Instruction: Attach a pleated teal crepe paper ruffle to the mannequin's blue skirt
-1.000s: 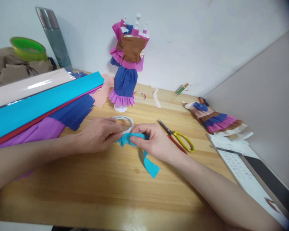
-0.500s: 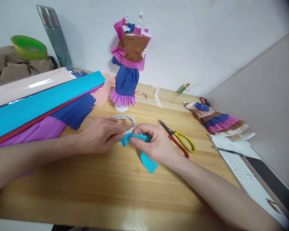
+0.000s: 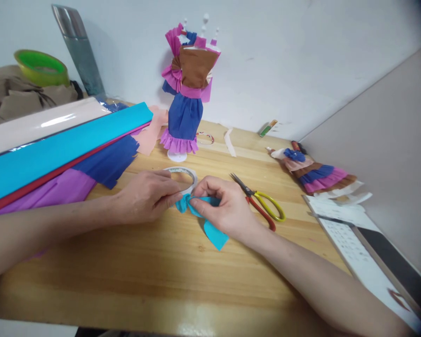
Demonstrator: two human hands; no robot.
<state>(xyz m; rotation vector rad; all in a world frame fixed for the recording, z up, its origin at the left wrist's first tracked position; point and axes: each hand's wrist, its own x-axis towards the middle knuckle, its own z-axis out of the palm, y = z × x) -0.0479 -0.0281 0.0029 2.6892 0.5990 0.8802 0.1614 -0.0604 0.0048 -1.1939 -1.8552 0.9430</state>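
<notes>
Head view: the left hand [image 3: 147, 196] and right hand [image 3: 224, 206] meet above the middle of the wooden tabletop [image 3: 161, 281], both pinching one turquoise crepe-paper strip [image 3: 215, 236] between thumb and fingers. Its left end is bunched into small gathers at the left fingertips, while the right thumb presses on the strip just beside them; the loose end hangs below the right hand, toward the near side. Just beyond the fingers lies a white tape roll [image 3: 178, 169], partly covered by the left hand; whether they touch, I cannot tell. To the right, near the right wrist, scissors [image 3: 255, 194] with one yellow and one red handle rest with closed blades pointing far and left. Farther back stands a miniature dress form [image 3: 191, 110] clothed in brown, blue and pink paper, with a bangle [image 3: 206, 141] and a pale paper strip [image 3: 229, 142] to its right. On the far right lies a doll-sized tiered dress [image 3: 315, 171]. At left, a long turquoise paper fold [image 3: 70, 145] lies over dark blue paper [image 3: 108, 161] and purple paper [image 3: 56, 189].
</notes>
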